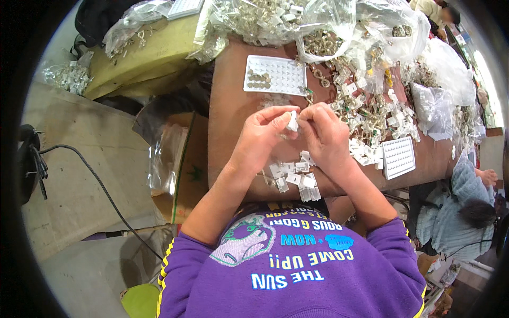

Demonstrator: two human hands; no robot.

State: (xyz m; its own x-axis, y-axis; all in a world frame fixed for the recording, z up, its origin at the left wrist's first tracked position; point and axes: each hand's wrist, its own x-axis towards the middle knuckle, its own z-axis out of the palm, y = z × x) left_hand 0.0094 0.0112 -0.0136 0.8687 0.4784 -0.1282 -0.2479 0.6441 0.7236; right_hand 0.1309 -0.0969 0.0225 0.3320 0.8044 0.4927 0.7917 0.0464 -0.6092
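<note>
**Purple sweatshirt (360,291) below, one small white piece (292,122) in our fingers**

Nearest to us, the sweatshirt is filling the bottom of the view. Past it, our bare hands are meeting over a brown table (229,100). Our left hand (260,135) is nearly closed, pinching the small white piece between thumb and fingers. Our right hand (327,140) is bunching its fingertips just beside it, and we are not able to tell if they are holding anything thin.

We are guessing that we are in the middle of some fine fingertip work on this one piece. The next move is likely calling for a steady left pinch and tiny, gentle moves on the right.

White plastic pieces (293,177) are lying in a heap between our forearms. Farther off, a white tray (290,77) is holding flat brown discs (259,78). Another white tray (398,158) is sitting beside a jumble of shiny chains and white bits (389,114).

Our fingers are covering much of the piece, so we are missing its full shape. Clear bags (328,26) are shining and blurring what is inside. Near the dark right edge, another person (458,204) is looking bent and hard to make out.
</note>
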